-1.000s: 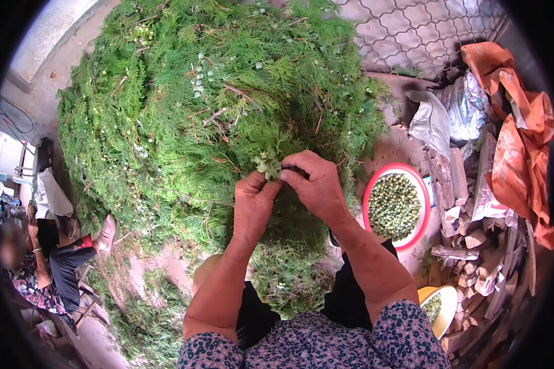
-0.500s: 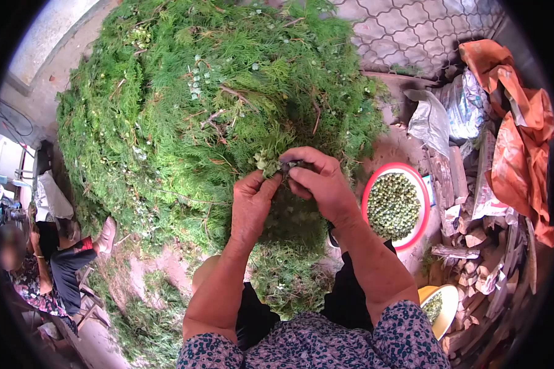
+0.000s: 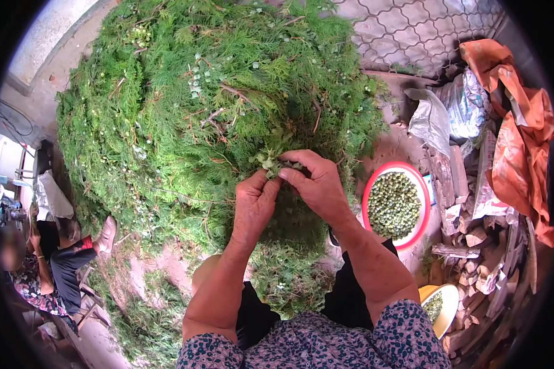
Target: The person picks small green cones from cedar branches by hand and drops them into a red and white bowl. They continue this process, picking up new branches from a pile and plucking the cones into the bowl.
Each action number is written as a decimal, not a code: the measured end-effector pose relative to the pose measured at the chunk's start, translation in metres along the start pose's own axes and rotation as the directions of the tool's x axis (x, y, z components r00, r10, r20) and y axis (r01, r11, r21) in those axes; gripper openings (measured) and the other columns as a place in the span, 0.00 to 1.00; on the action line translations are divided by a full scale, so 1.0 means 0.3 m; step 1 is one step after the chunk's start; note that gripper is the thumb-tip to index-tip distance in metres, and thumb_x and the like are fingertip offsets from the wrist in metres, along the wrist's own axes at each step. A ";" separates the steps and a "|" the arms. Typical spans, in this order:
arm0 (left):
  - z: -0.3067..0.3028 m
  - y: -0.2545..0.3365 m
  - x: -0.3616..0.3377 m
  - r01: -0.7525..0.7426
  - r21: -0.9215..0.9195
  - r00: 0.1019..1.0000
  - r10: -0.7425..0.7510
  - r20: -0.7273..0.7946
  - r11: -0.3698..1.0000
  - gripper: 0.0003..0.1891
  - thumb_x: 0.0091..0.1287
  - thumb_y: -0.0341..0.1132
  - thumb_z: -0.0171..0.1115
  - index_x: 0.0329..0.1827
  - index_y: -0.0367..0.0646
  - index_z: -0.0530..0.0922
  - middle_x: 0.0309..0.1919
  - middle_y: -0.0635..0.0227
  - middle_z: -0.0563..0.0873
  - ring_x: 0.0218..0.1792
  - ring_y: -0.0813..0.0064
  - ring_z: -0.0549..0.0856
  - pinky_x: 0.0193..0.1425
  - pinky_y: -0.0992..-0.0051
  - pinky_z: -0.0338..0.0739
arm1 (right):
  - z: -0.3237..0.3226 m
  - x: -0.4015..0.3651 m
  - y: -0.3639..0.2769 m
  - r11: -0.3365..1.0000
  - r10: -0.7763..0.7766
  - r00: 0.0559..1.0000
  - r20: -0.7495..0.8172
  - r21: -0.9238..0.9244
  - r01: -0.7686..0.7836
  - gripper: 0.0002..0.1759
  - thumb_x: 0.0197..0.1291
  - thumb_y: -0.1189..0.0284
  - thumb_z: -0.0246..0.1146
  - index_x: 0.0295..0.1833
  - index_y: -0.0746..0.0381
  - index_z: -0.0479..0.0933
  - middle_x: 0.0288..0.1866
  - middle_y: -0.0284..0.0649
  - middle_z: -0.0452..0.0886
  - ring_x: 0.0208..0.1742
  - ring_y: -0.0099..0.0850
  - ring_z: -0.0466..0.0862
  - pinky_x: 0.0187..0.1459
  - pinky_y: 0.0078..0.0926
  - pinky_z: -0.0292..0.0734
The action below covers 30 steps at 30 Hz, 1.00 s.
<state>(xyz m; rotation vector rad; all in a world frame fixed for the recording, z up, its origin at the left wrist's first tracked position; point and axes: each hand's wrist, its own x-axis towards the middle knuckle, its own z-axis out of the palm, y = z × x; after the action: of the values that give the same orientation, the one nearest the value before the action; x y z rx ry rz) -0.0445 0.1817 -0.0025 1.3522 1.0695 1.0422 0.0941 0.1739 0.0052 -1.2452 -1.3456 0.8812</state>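
Note:
A big heap of green conifer branches (image 3: pixel 184 111) with small pale cones fills the ground in front of me. Both my hands meet over its near side on one sprig with cones (image 3: pixel 268 158). My left hand (image 3: pixel 252 206) grips the sprig from below. My right hand (image 3: pixel 317 184) pinches at the sprig's cones with thumb and fingers. What lies inside my right fingers is hidden.
A red-rimmed bowl (image 3: pixel 372 184) full of green cones sits at my right, a yellow bowl (image 3: pixel 449 313) with a few cones nearer my knee. Bags, orange cloth (image 3: pixel 517 141) and wood scraps pile at the right. Another person (image 3: pixel 37 264) sits at the far left.
My right hand lifted off the sprig slightly with something small and dark at its fingertips, then came back down onto the cones. My left hand stayed gripping the sprig.

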 end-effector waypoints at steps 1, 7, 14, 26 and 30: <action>0.000 0.012 -0.005 -0.005 0.036 1.000 0.005 -0.003 0.999 0.05 0.62 0.28 0.56 0.31 0.35 0.76 0.19 0.80 0.71 0.24 0.90 0.65 0.26 0.83 0.62 | 0.002 -0.002 -0.009 1.000 0.000 1.000 0.001 0.000 0.000 0.10 0.54 0.77 0.62 0.43 0.67 0.75 0.27 0.33 0.74 0.22 0.18 0.72 0.25 0.16 0.68; 0.002 0.062 -0.007 0.241 -0.292 0.968 -0.251 0.003 0.926 0.05 0.60 0.30 0.57 0.33 0.38 0.79 0.21 0.78 0.76 0.24 0.89 0.69 0.29 0.84 0.65 | -0.033 0.007 -0.060 0.715 0.406 0.883 0.234 0.521 -0.466 0.07 0.55 0.77 0.62 0.39 0.66 0.75 0.23 0.29 0.71 0.17 0.15 0.68 0.17 0.14 0.59; -0.027 -0.007 -0.009 0.017 -0.154 1.000 -0.018 -0.003 0.988 0.07 0.58 0.33 0.58 0.31 0.38 0.79 0.24 0.75 0.80 0.25 0.87 0.74 0.30 0.84 0.67 | -0.038 0.002 -0.072 0.764 0.361 0.898 0.250 0.473 -0.439 0.05 0.54 0.78 0.61 0.38 0.65 0.74 0.21 0.29 0.70 0.16 0.14 0.66 0.16 0.12 0.54; -0.008 0.050 -0.007 0.063 0.035 0.998 -0.063 0.005 0.997 0.07 0.60 0.30 0.57 0.27 0.35 0.76 0.17 0.76 0.72 0.23 0.87 0.66 0.27 0.81 0.64 | -0.044 -0.001 -0.065 0.868 0.240 0.956 0.167 0.405 -0.289 0.10 0.54 0.76 0.61 0.42 0.66 0.75 0.31 0.35 0.76 0.23 0.21 0.73 0.22 0.16 0.64; -0.013 0.026 -0.014 0.024 0.112 0.999 -0.028 0.036 0.993 0.07 0.59 0.29 0.57 0.26 0.34 0.74 0.16 0.74 0.71 0.23 0.86 0.66 0.26 0.79 0.64 | -0.028 0.002 -0.031 0.979 -0.166 0.984 0.059 -0.107 0.172 0.13 0.50 0.75 0.64 0.43 0.66 0.76 0.33 0.40 0.77 0.28 0.32 0.77 0.32 0.23 0.72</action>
<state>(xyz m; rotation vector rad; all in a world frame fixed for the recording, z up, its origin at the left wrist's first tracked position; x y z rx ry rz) -0.0489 0.1783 0.0055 1.4377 1.1289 0.9463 0.1006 0.1716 0.0157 -1.1797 -1.5349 0.7299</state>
